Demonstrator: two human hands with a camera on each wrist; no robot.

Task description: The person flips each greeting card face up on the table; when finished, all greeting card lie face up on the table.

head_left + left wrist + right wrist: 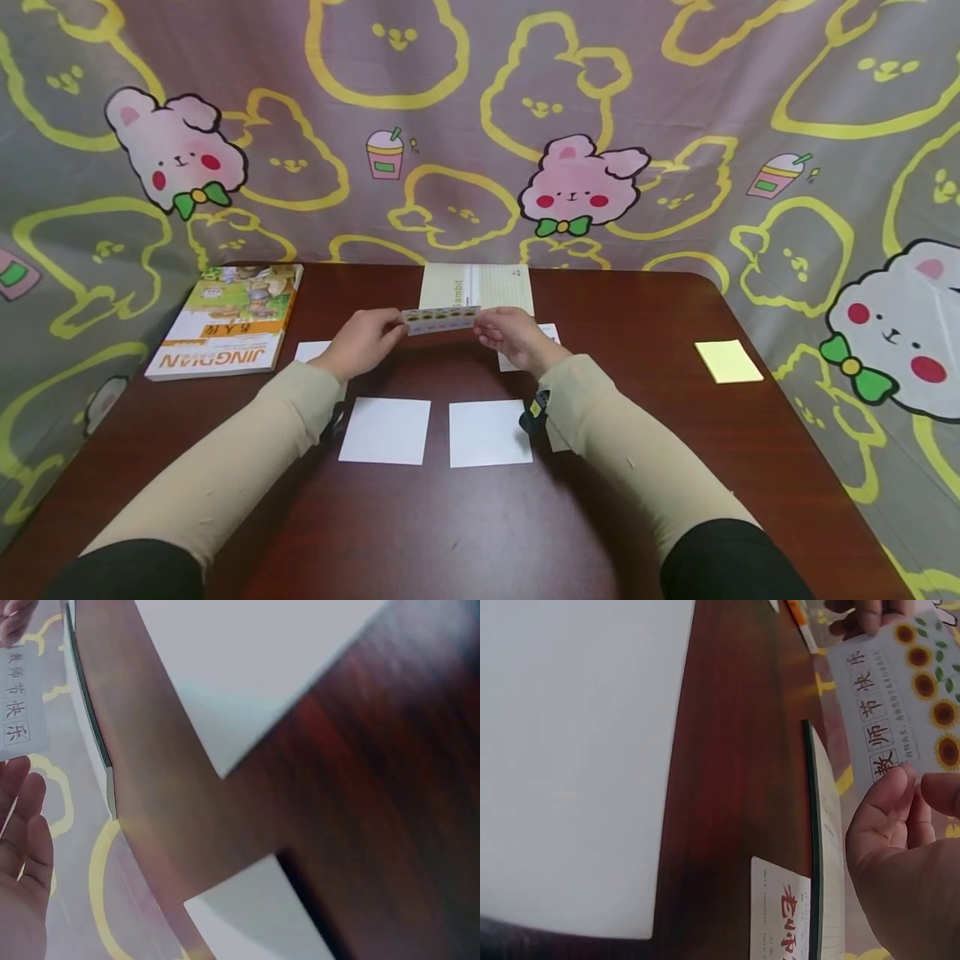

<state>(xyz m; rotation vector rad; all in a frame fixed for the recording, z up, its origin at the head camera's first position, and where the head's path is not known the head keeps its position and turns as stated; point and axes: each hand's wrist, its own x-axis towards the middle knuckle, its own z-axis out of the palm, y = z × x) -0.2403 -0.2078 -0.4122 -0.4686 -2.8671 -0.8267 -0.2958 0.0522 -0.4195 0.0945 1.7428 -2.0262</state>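
Note:
Both hands hold a greeting card (441,320) printed with sunflowers and Chinese characters, up above the table near its far side. At the card's left end, the left hand (365,342) pinches it between thumb and fingers. My right hand (517,335) grips the other end the same way, thumb on the printed face in the right wrist view. Below the hands lie two blank white cards (385,431) side by side. A card with red writing (784,911) lies by the right hand, partly covered by it in the head view.
Behind the held card lies a cream notebook (506,283). A thick book (232,321) rests at the left, and a yellow sticky-note pad (727,361) near the right edge. Another white card (311,350) shows beside the left wrist. A patterned curtain (465,125) hangs behind the table.

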